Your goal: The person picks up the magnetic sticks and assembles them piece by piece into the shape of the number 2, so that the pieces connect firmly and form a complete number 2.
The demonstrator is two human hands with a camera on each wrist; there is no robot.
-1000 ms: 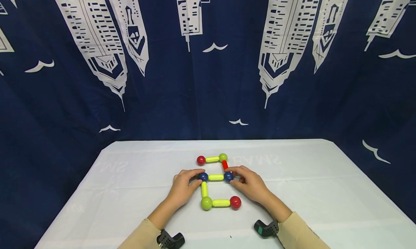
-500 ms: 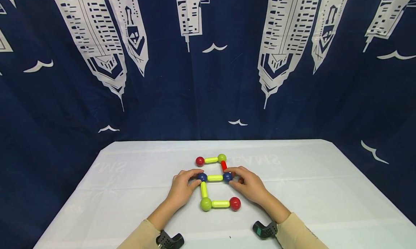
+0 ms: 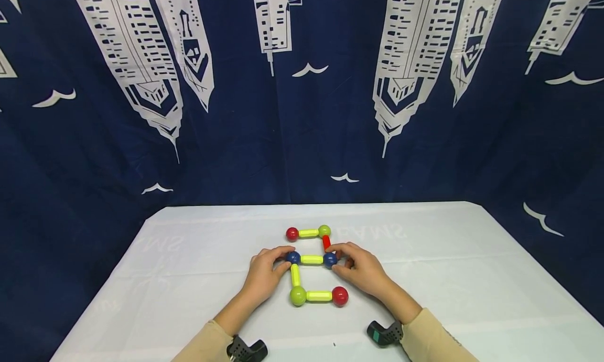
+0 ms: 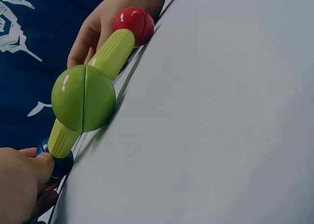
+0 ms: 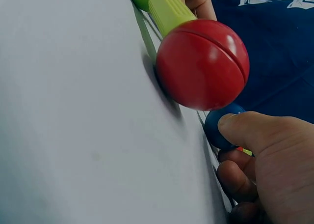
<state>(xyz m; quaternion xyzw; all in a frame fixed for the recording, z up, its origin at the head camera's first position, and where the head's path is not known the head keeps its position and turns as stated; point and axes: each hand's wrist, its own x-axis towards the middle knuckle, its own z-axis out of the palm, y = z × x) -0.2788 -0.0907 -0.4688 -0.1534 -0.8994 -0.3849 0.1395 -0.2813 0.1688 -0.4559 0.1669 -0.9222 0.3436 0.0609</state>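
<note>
A chain of coloured balls and rods lies on the white table in an S-like shape. My left hand [image 3: 262,273] pinches the left blue ball [image 3: 293,257] between thumb and forefinger. Opposite it, my right hand [image 3: 360,266] pinches the right blue ball [image 3: 330,259]. A yellow-green rod [image 3: 312,259] joins these two balls. Behind them, a red rod [image 3: 326,243] leads to the far green ball [image 3: 324,230], then another rod to the far red ball [image 3: 292,234]. Nearer, the large green ball [image 4: 83,98] and the near red ball [image 5: 202,65] end the chain.
The white table [image 3: 198,236] surrounds the chain on all sides. A dark blue curtain [image 3: 283,141] with white building prints hangs behind its far edge. Dark wrist devices [image 3: 247,350] sit at both sleeves.
Both hands keep hold of the blue balls. The far red and green balls with their rod shift slightly left, then back right. Otherwise the chain barely moves.
</note>
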